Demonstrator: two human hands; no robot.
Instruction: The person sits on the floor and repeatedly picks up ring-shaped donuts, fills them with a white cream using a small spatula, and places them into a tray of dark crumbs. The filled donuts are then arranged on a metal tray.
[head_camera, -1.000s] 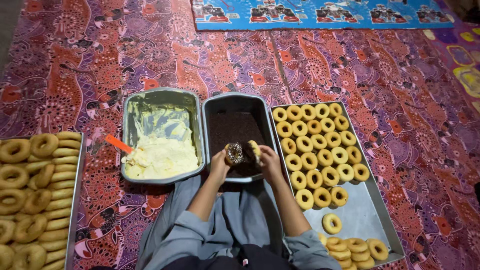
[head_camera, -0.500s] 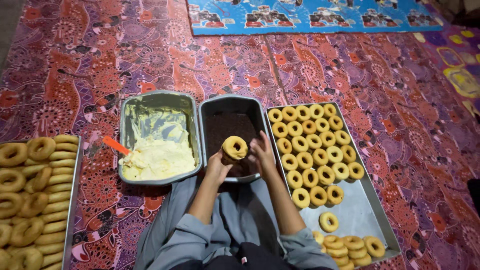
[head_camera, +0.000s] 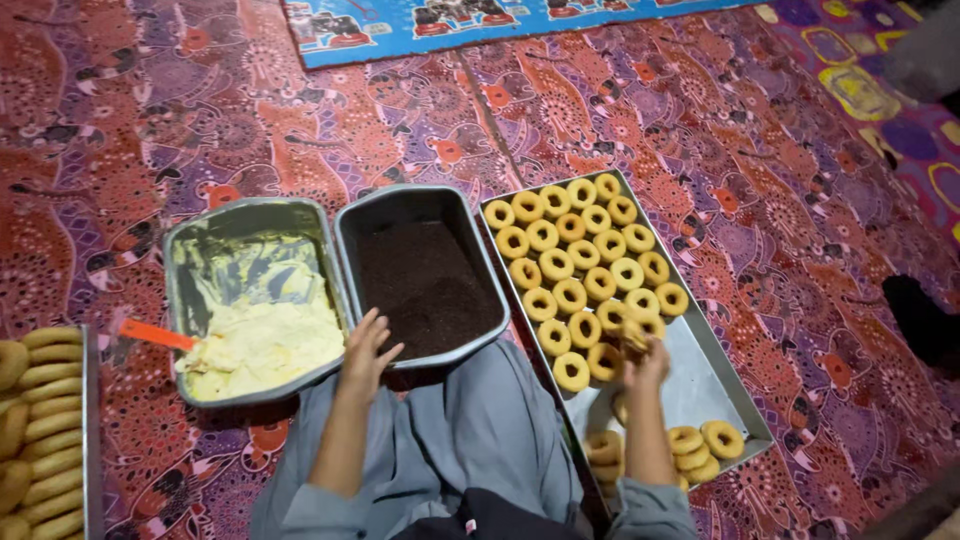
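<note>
Our left hand (head_camera: 368, 352) hovers at the near rim of the middle pan (head_camera: 400, 205), fingers spread open and empty, partly over the dark crumb filling (head_camera: 428, 285) and partly over the rim. Whether the fingertips touch the rim we cannot tell.

Our right hand (head_camera: 647, 362) is over the right tray (head_camera: 715, 375), at the near end of the doughnut rows (head_camera: 585, 262). It holds a ring doughnut (head_camera: 637, 330), fingers curled round it, but that spot is blurred; we cannot tell if the doughnut is lifted or already resting among the others. The hand hides part of the last row.

Near our right forearm a loose cluster of doughnuts (head_camera: 700, 448) sits at the tray's near end; a few there are hidden by the sleeve (head_camera: 640, 505) and the grey lap fabric (head_camera: 480, 430).

The left pan (head_camera: 240, 215) holds pale yellow cream (head_camera: 265, 345) heaped toward the near end, with an orange handle (head_camera: 155, 334) sticking out of it; the tool's working end is buried and not visible.

At the far left, another tray of doughnuts (head_camera: 40, 420) stacked on edge is cut off by the frame. Everything sits on a red patterned floor mat (head_camera: 120, 130). A blue mat (head_camera: 480, 20) is cropped at the top. A dark shape (head_camera: 920, 320) at the right edge is too dim to identify.
</note>
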